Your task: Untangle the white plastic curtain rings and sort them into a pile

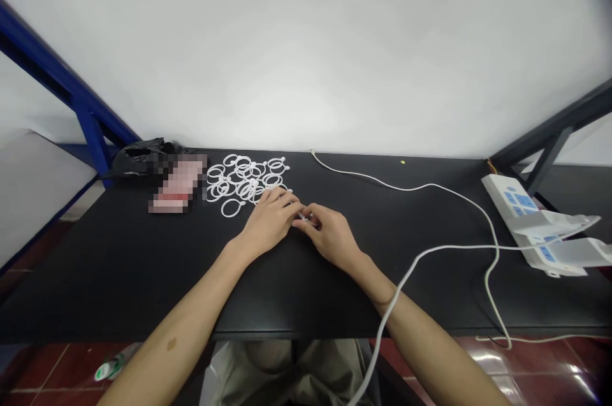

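Near the middle of the black table point(373, 272), my hands meet fingertip to fingertip. My right hand point(332, 237) is closed in a pinch on a white ring point(312, 221), of which only a small part shows between thumb and fingers. The fingers of my left hand point(272, 218) are bent and closed at the same ring, and they hide most of it. Just behind and left of my left hand lies a loose pile of white curtain rings point(231, 208), each with a small round tab. Several of them overlap.
A blurred pink object point(184, 180) and a black plastic bag point(134, 160) lie at the back left. A white power strip point(519, 221) stands at the right. One white cable point(430, 185) crosses the table; another cable point(406, 275) passes over my right forearm. A white wall rises behind.
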Available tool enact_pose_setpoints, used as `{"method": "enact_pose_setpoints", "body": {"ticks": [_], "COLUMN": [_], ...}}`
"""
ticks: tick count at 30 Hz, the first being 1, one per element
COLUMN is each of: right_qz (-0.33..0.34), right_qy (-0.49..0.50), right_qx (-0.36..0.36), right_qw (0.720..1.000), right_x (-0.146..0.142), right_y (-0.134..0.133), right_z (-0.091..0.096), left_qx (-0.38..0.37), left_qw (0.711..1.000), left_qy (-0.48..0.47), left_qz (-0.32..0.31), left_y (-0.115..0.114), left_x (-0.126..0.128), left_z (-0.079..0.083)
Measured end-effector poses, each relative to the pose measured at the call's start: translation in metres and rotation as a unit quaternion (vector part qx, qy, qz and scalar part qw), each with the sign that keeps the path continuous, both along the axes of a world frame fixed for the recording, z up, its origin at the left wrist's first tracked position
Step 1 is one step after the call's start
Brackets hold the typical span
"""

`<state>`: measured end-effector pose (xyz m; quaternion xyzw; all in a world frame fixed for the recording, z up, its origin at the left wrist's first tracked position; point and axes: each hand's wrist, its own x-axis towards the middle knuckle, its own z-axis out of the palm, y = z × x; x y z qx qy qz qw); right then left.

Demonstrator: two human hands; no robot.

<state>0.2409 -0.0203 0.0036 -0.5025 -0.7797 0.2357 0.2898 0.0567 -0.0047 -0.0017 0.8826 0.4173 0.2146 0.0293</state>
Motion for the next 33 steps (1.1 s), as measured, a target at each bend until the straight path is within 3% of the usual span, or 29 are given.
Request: {"method": "enact_pose_setpoints", "body": {"ticks": [13, 20, 33], "right_qz": [-0.024, -0.057, -0.042], "right_qy": [0.026, 0.118, 0.138], "right_qx": [0.042, 0.008, 0.000], "right_qw": [0.998, 0.991, 0.990], "right_x": [0.001, 0.001, 0.003], "right_y": [0.001, 0.005, 0.004], "right_z": [-0.001, 0.000, 0.003], "left_qx": [-0.060, -0.060, -0.053], "left_qw": [0.996, 0.992, 0.993], "left_qy": [-0.066, -0.107, -0.105], "left_qz": [0.011, 0.025, 0.032], "left_y": [-0.007, -0.006, -0.005], "left_x": [0.010, 0.009, 0.011], "left_z": [0.006, 0.008, 0.005]}}
